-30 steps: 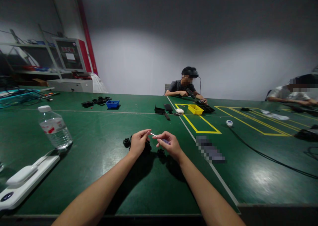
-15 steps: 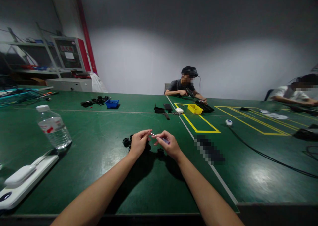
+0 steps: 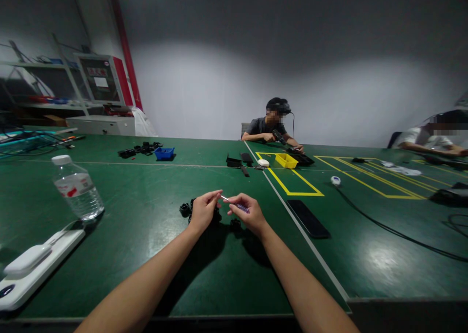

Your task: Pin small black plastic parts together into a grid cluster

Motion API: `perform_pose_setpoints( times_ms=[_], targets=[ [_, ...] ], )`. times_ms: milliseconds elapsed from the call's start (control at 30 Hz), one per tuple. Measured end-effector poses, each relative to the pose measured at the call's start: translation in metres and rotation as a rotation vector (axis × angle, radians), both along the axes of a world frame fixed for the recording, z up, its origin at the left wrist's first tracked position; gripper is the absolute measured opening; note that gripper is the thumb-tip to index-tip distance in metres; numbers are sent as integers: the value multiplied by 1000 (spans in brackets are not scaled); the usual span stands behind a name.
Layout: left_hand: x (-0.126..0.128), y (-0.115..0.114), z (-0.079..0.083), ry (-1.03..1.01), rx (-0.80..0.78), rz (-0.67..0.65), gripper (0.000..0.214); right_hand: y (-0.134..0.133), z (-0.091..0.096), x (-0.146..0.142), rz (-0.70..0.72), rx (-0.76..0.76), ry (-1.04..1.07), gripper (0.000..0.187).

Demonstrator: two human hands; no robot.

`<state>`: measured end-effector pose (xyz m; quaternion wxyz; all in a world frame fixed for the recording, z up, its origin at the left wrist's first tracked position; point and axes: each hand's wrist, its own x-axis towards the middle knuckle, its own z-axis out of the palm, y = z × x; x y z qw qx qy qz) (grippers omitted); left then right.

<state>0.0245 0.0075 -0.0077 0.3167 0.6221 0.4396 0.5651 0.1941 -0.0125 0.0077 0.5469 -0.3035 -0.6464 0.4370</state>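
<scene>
In the middle of the head view, my right hand (image 3: 250, 212) is closed around the purplish handle of a small screwdriver (image 3: 243, 208). The thin metal shaft points left, up to the fingertips of my left hand (image 3: 204, 210). Those fingertips are pinched together at the tip; anything tiny between them is too small to make out. Black parts (image 3: 185, 209) lie on the table behind and below my left hand, which partly hides them. Another small black part (image 3: 235, 224) sits beneath my right hand.
On the green table (image 3: 120, 255) stand a water bottle (image 3: 78, 189) and a white power strip (image 3: 54, 257) at left. A phone (image 3: 307, 219) lies at right. Farther back are a blue bin (image 3: 164, 153), a yellow bin (image 3: 286, 161) and black pieces. Two people sit across the table.
Both hands keep nearly the same pose, with the screwdriver still between them. The view has shifted very slightly. The phone, blurred out before, now shows clearly.
</scene>
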Motion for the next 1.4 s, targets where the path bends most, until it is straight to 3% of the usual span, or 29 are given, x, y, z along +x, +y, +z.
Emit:
perform_pose_setpoints(
  times_ms=[267, 767, 1100, 1300, 1400],
  targets=[
    [-1, 1, 1, 61, -8, 14, 38, 6, -10, 1, 24, 34, 2, 14],
    [1, 2, -6, 125, -5, -10, 34, 3, -4, 2, -26, -42, -41, 26],
    [5, -16, 5, 620, 256, 29, 34, 8, -1, 4, -215, -99, 23, 37],
    [12, -31, 16, 922, 386, -68, 25, 19, -9, 9, -330, -134, 25, 39],
    [13, -32, 13, 1055, 406, -96, 37, 23, -15, 11, -353, -125, -3, 36]
  ],
)
